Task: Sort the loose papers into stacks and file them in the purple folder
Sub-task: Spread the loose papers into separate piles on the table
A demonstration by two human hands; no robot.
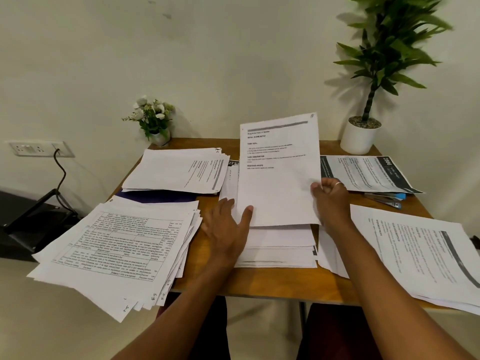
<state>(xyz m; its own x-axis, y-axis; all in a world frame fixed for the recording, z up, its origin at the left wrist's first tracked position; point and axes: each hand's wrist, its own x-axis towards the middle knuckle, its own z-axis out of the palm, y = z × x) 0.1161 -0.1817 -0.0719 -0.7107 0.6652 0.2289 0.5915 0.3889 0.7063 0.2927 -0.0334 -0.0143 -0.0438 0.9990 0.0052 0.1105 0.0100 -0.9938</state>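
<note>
the right hand (331, 196) pinched the raised sheet (278, 183) with curled fingers; the left hand (227, 226) lay flat, thumb on its corner. the purple folder (155, 197) sat beyond the left hand, under a paper stack (171, 170).

Both bare forearms reach forward from below. The left hand (228, 224) is palm down, fingers straight and spread, with its thumb over the lower left corner of a sheet (278, 178). The right hand (331, 201) is curled, ring on one finger, and pinches the sheet's right edge.
</note>
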